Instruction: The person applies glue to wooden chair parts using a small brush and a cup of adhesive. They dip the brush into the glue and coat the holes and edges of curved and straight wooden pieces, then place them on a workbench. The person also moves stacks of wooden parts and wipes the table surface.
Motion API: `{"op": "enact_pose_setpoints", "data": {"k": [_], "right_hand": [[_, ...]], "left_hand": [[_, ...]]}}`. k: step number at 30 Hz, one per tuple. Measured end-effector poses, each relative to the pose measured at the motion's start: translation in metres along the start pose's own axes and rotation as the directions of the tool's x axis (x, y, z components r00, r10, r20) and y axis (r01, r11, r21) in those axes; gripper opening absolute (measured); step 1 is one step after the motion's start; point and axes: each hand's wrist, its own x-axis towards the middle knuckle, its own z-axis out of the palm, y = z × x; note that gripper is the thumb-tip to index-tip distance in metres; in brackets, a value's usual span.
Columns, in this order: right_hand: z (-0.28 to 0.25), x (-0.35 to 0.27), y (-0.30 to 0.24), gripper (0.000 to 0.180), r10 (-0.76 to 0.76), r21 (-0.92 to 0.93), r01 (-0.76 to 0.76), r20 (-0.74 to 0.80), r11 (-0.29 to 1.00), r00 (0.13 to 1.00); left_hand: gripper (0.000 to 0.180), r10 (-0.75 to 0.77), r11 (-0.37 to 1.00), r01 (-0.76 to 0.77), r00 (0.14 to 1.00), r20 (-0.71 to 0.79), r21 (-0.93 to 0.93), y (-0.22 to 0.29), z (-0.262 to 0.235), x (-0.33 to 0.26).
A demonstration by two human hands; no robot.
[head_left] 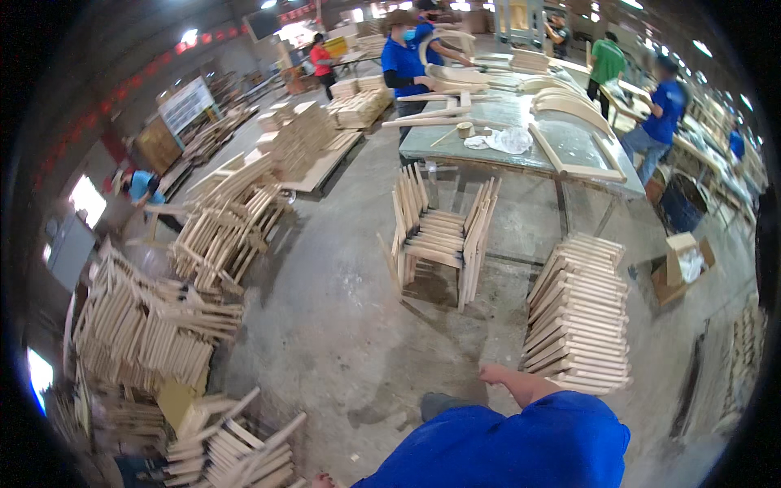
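My right hand [491,374] hangs in front of my blue sleeve, its fingers seemingly curled in, with no object seen in it. Close by on its right stands a tall stack of pale wooden frames [579,321]. Just a sliver of my left hand [324,481] shows at the lower edge, its fingers mostly cut off. It is nearest to a loose pile of wooden frames [232,451] at the lower left. Ahead of me, a nested stack of wooden frames with dark wrappings [439,236] stands upright on the concrete floor.
A large worktable [488,154] with curved wooden parts and a white plastic bag [511,141] lies beyond. Two people in blue work at its far left; another in blue sits right. Frame piles [146,325] line the left. An open cardboard box [683,268] is at right.
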Motion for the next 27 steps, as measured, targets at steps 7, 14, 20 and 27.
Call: {"op": "enact_pose_setpoints", "data": {"k": [7,14,20,27], "right_hand": [[-0.004,0.105,-0.062,0.027,0.001,-0.142,0.021,0.152,0.99,0.988],[-0.157,0.294,-0.196,0.029,-0.328,-0.197,0.292,-0.18,0.936,0.927],[-0.287,0.41,-0.311,0.037,-0.214,0.299,0.307,-0.307,0.903,0.927],[-0.291,0.497,-0.306,0.037,-0.132,-0.044,0.134,0.028,0.99,0.991]], "left_hand": [[0.04,0.117,0.985,-0.113,0.993,0.023,-0.127,0.136,-0.071,0.191],[0.036,0.063,0.998,-0.068,0.967,0.248,0.011,0.215,-0.042,0.284],[0.032,-0.003,1.0,-0.001,0.954,0.3,0.013,0.283,-0.052,0.396],[0.028,0.026,0.992,-0.069,0.934,0.356,0.109,0.387,-0.107,0.558]]}}
